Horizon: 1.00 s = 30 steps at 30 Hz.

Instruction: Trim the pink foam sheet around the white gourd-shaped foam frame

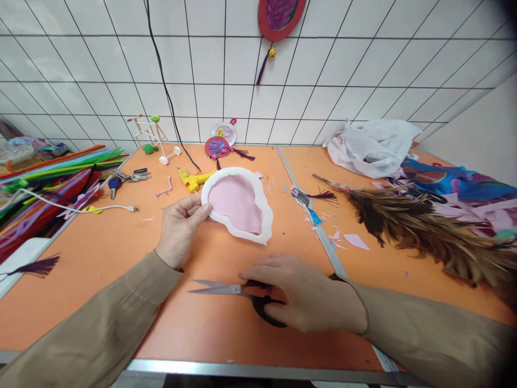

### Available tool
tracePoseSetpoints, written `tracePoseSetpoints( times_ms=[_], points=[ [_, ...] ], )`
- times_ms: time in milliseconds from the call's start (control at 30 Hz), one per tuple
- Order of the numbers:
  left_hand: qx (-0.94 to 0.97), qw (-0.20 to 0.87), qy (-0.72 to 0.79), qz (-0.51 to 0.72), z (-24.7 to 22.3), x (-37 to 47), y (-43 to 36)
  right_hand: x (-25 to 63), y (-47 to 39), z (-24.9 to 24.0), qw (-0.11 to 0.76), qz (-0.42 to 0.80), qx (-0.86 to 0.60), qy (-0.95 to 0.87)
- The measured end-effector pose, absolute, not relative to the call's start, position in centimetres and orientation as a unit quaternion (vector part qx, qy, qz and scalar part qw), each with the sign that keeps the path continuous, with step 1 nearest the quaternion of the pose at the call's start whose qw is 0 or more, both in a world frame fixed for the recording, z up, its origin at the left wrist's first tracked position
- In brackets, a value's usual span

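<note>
A: Which step is in hand?

B: Scissor work on the pink piece with a white rim (234, 196), I'd judge, though the blades stand slightly apart and clear of it.

A: What has each grip got?

B: The left grip (180, 229) pinches the rim's near edge, so the piece extends to its right. The right grip (301, 291) is on the 2 handle loops of the scissors (226, 289); blur means I can't tell whether it's closed.

A: And the next move?

B: Any cut would call for a firm hold on those loops and a steady rim.

A: Containers?

B: A white plastic bag (363, 148) on the worktop (100, 285), well beyond and right of the right grip. Its contents I can't make out.
</note>
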<state>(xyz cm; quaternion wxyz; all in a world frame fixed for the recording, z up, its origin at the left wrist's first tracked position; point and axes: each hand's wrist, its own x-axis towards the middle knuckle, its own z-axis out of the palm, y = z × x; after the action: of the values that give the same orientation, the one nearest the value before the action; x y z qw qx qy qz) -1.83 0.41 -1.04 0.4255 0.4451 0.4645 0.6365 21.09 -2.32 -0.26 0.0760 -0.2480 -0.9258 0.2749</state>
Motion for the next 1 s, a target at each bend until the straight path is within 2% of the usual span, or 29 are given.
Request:
tracePoseSetpoints(
  times_ms=[267,433,867,1000],
  points=[
    [0.44,0.423,0.473,0.635,-0.9,-1.8,0.5,20.7,-2.6,-1.7,0.026,0.16,-0.256,-0.953],
    [0.414,0.445,0.476,0.636,-1.2,-1.9,0.7,20.3,-2.4,-1.2,0.011,0.132,-0.242,-0.961],
    [0.351,0.459,0.496,0.649,-1.8,-2.4,1.8,20.0,-1.9,-1.2,0.0,0.122,-0.214,-0.969],
    [0.319,0.506,0.48,0.642,-1.0,-1.6,1.8,19.8,-2.0,-1.0,-0.046,0.17,-0.246,-0.953]
  ],
)
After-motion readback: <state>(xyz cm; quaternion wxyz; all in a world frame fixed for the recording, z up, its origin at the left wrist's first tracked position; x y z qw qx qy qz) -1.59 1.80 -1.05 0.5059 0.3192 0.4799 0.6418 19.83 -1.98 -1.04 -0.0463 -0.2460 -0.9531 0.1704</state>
